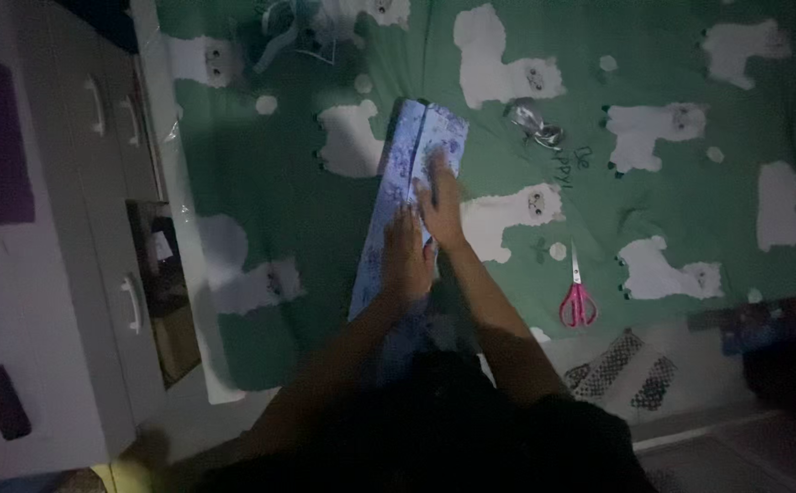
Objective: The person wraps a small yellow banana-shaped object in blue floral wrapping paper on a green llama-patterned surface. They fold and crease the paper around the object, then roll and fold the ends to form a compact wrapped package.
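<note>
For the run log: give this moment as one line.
left hand: flat on wrapped box | right hand: flat on box | scissors: right, apart | blanket: under box

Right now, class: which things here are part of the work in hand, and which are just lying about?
In hand:
left hand
right hand
blue patterned wrapped package

Lying about:
pink-handled scissors
silvery ribbon
green blanket with white animals
white drawers

Two hands, the left hand (405, 260) and the right hand (441, 205), lie on one blue patterned wrapped package (407, 173). One pair of pink-handled scissors (578, 297) and one silvery ribbon bundle (535, 126) lie on the bed. The white cabinet (69, 274) shows three drawer handles.
</note>
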